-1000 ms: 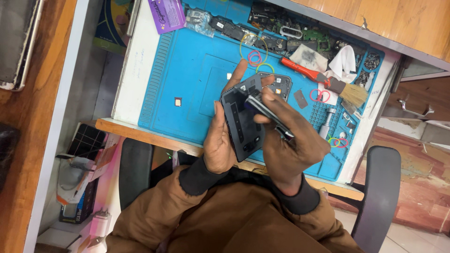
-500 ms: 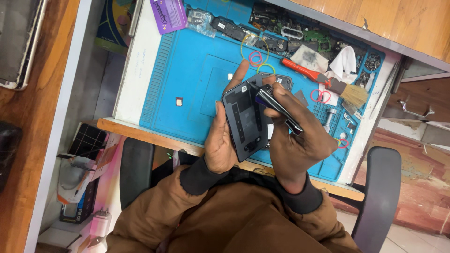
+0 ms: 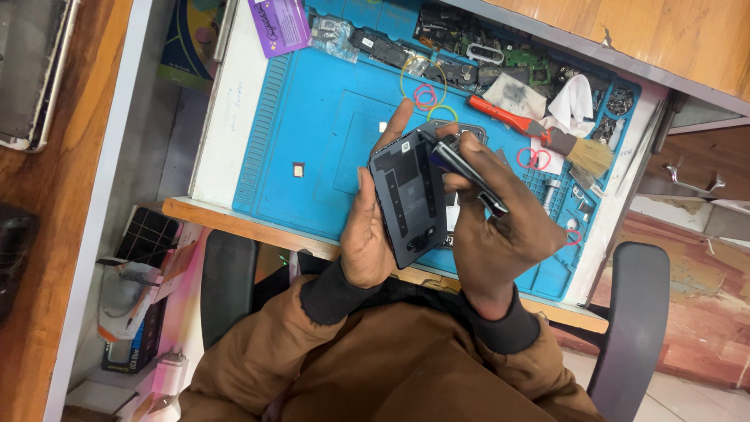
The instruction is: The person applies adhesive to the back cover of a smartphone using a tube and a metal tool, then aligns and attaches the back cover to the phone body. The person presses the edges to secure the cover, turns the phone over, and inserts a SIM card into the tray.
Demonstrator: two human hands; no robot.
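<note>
Head view: left hand (image 3: 367,234) grips upright dark phone back (image 3: 408,199); right hand (image 3: 500,234) pinches tilted frame (image 3: 466,176).

The phone (image 3: 408,199) is above the mat (image 3: 312,148), brush (image 3: 539,133) to its right.

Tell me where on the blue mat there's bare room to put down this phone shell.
The blue mat is bare left of the left hand, around the small chip, below the purple card. The far edge and right side are crowded: circuit boards, rubber bands, red-handled brush, white cloth.
</note>
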